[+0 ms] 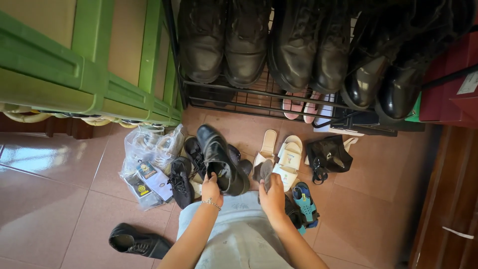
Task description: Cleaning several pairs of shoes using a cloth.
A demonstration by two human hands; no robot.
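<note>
At frame centre, our left hand (211,190) grips the heel of a black shoe (220,158), fingers curled closed around it. Our right hand (273,195) pinches a grey cloth (263,171), fingers closed on it, just beside white sandals (289,155). A rack (259,97) of boots (224,40) fills the upper frame.

Tiled floor and wire rack

The floor (55,199) bears white sandals (289,157), a plastic bag (149,164) left of them, a lone black shoe (139,242) farther left; boots (224,40) line the rack (259,97) above.
</note>
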